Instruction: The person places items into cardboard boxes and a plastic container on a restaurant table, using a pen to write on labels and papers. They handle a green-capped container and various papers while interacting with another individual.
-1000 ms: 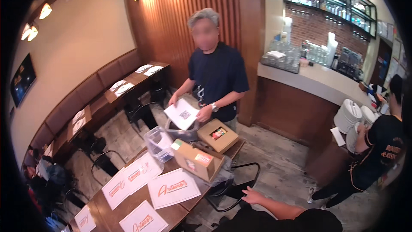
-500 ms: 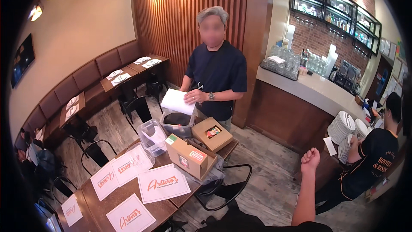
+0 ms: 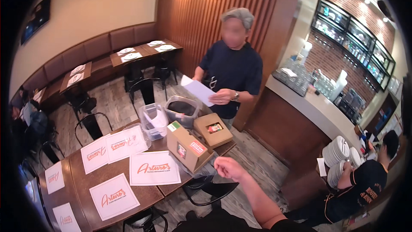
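Observation:
My right hand [image 3: 229, 168] is in a loose fist, with nothing visible in it. It hangs in the air beside the near right edge of the brown table [image 3: 148, 196], close to an upright brown cardboard box [image 3: 189, 147] with a red label. A flatter brown box [image 3: 213, 131] with a picture in its lid lies behind that one. Two clear plastic bins stand to their left: one bin [image 3: 153, 122] holds something white, the other bin [image 3: 182, 111] something dark. Several white printed placemats [image 3: 155, 181] are spread across the table. My left hand is out of view.
Across the table a person [image 3: 234, 71] in a dark shirt holds white paper sheets [image 3: 198, 89]. Black metal chairs [image 3: 210, 189] surround the table. At the right, another person [image 3: 362, 184] handles stacked plates [image 3: 337, 151] by the bar counter [image 3: 300, 99].
My right fist has moved left and now is near the upright box. The view has shifted and tilted. The person opposite has raised and turned the paper sheets.

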Motion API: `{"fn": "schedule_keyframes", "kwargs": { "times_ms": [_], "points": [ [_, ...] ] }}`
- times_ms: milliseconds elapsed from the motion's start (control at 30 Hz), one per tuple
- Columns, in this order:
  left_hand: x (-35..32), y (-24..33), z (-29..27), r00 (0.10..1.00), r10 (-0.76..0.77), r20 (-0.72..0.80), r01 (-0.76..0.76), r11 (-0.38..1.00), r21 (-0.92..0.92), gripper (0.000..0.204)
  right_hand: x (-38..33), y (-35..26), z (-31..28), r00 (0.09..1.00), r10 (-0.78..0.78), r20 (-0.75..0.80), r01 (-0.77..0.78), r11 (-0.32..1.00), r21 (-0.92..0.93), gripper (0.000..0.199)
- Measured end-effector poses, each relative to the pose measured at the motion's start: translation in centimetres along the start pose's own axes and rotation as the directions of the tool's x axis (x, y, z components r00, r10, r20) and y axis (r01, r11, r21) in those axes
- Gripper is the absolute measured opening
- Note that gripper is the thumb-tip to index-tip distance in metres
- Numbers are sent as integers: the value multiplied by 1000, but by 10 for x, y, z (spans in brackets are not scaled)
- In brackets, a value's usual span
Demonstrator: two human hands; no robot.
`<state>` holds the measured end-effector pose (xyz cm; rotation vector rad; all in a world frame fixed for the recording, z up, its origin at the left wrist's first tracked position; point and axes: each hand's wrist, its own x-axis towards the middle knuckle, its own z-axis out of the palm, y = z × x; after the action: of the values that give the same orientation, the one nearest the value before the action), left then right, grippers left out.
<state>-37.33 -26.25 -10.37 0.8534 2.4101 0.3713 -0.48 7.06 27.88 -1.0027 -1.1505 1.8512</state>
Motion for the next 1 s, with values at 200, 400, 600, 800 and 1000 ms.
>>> {"fn": "schedule_keyframes", "kwargs": {
  "times_ms": [200, 400, 600, 800, 1000],
  "points": [
    [-20, 41, -34, 987, -88, 135, 93, 995, -33, 34, 12, 167, -70, 946, 127, -299, -321, 222, -921, 37],
    [-9, 3, -3, 988, -54, 145, 59, 998, -34, 39, -43, 271, -78, 897, 134, -422, -431, 44, -901, 59],
    [36, -52, 35, 957, 107, 270, -83, 991, -101, 45, -47, 290, -72, 968, -124, -218, -210, 76, -975, 64],
    [17, -33, 39, 976, -154, 156, 147, 988, 55, 48, -48, 289, -77, 976, -115, -186, -182, 44, -982, 61],
    [-4, -14, 26, 993, 11, -118, -13, 1000, -15, 44, -54, 293, -75, 973, -68, -223, -216, 89, -972, 58]
  ]
}}
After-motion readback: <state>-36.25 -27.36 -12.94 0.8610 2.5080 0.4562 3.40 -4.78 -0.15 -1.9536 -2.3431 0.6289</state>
